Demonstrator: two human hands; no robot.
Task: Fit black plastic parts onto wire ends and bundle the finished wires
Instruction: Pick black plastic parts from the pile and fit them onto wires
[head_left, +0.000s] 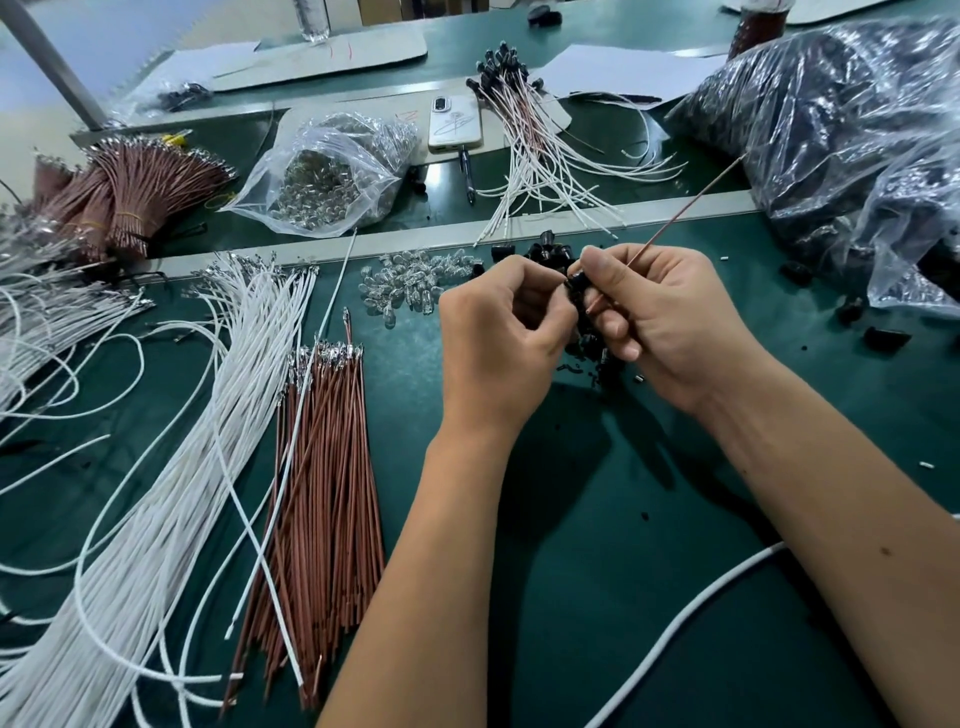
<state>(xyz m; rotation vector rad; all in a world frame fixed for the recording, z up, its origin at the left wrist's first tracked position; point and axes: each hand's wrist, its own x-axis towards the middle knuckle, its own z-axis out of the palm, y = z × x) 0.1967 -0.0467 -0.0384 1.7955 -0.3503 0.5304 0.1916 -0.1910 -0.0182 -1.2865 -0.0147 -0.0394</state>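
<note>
My left hand (501, 332) and my right hand (660, 322) meet above the green mat, fingers curled around a small black plastic part (577, 285). A brown wire (685, 208) runs through my right hand's fingers and sticks out to the upper right. Loose black parts (550, 253) lie just behind and under my hands. A flat pile of brown wires (322, 467) and a spread of white wires (208, 415) lie to the left. Finished wires with black ends (524, 130) fan out at the back.
Clear glass bulbs (415, 280) lie scattered left of my hands, more in a clear bag (332, 171). A big bag of black parts (852, 150) fills the right back. Banded brown wire bundles (130, 192), a phone (455, 124), a pen (467, 174) and a white cable (691, 618) lie around.
</note>
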